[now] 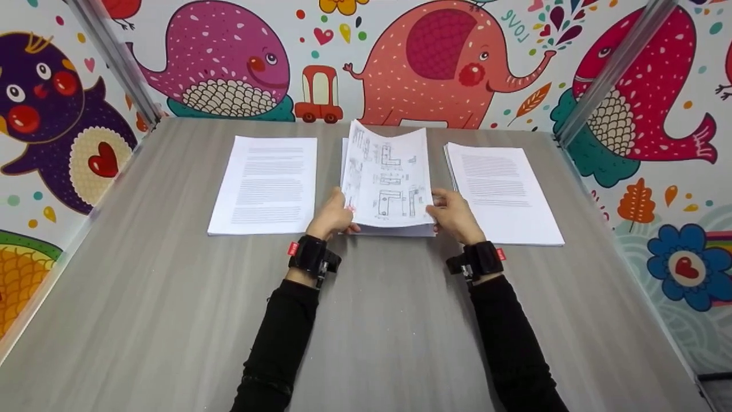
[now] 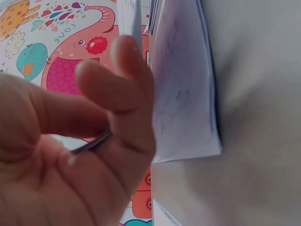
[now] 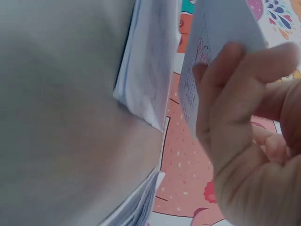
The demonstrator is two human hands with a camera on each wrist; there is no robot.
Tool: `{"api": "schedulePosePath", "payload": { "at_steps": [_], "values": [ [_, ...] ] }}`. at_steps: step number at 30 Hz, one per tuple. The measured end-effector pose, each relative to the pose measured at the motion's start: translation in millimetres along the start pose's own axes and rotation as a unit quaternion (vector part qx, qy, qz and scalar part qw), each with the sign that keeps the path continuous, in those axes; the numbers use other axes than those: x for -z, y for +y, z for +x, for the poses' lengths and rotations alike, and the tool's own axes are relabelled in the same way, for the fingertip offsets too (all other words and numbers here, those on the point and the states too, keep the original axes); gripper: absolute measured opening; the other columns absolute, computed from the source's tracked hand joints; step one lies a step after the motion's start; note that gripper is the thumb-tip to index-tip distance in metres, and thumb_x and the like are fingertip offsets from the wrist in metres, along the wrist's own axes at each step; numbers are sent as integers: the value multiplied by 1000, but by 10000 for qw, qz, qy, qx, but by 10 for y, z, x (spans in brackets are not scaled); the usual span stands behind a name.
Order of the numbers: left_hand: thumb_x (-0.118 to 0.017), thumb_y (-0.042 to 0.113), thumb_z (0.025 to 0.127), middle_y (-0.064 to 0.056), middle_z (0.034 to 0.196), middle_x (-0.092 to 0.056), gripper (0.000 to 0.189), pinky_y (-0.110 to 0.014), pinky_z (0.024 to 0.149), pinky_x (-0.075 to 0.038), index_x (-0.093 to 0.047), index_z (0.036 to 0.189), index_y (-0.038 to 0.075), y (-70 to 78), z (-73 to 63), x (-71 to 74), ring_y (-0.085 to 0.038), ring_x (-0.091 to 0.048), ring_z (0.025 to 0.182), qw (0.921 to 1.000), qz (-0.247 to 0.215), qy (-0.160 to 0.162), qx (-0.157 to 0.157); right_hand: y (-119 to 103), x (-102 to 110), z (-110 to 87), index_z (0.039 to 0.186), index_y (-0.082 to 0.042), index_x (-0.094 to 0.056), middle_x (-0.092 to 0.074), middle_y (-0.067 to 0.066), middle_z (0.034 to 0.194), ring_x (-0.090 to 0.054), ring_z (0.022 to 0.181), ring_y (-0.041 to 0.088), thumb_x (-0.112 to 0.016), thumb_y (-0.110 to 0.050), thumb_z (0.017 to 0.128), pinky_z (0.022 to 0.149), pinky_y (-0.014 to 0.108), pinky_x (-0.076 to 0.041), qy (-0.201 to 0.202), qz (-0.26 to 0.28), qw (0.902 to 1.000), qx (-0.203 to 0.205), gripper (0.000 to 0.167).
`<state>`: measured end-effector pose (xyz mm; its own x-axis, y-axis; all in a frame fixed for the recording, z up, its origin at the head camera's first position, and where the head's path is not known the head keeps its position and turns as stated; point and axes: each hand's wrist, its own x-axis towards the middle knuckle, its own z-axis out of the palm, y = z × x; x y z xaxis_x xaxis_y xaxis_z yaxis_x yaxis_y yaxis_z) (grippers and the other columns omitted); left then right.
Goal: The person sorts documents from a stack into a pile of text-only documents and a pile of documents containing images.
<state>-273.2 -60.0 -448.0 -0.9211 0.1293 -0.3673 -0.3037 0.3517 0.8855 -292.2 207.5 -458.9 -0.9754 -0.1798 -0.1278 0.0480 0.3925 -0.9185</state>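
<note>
Paper printed with technical drawings [image 1: 394, 177] is raised over the middle pile [image 1: 394, 231], its far edge bowed. My left hand [image 1: 333, 214] pinches its near left corner between thumb and fingers; the paper's dark edge shows between them in the left wrist view. At the near right corner my right hand [image 1: 456, 216] grips the same paper, with the thumb on one face and fingers on the underside [image 3: 221, 28]. Whether it is one sheet or several I cannot tell. Below both hands, the lower pile [image 2: 188, 94] lies on the table.
A text-printed paper stack [image 1: 263, 186] lies to the left and another [image 1: 503, 194] to the right, close beside my right hand. The grey table [image 1: 377, 320] ends at cartoon-printed walls [image 1: 320, 51] with metal corner posts [image 1: 617, 68].
</note>
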Motion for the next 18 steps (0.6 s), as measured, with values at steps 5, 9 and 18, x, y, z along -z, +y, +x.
{"api": "schedulePosePath", "payload": {
  "at_steps": [5, 9, 18],
  "values": [
    [-39, -11, 92, -30, 158, -17, 82, -23, 55, -52, 15, 153, 1, 4, 0, -59, -20, -68, 68, 9995, 321, -72, 29, 40, -18, 40, 137, 6, -50, -64, 26, 112, -65, 73, 14, -49, 4, 94, 60, 29, -60, 82, -24, 9999, -64, 43],
    [-40, -10, 92, -32, 150, -34, 79, -20, 45, -43, 9, 153, -5, -27, 19, -99, -16, -63, 58, 9981, 589, 62, -172, 51, -22, 40, 138, 8, -49, -63, 27, 114, -65, 75, 15, -47, 5, 94, 63, 30, -60, 197, -4, 9996, -208, 44],
    [-54, 3, 94, -14, 120, -61, 43, -33, 83, -48, -48, 137, 4, -93, 15, -66, -25, -57, 93, 9844, 1534, 547, -672, 52, -29, 46, 136, 11, -50, -62, 30, 122, -67, 85, 24, -48, 3, 95, 65, 28, -60, 151, -597, 9978, -265, 42]
  ]
}}
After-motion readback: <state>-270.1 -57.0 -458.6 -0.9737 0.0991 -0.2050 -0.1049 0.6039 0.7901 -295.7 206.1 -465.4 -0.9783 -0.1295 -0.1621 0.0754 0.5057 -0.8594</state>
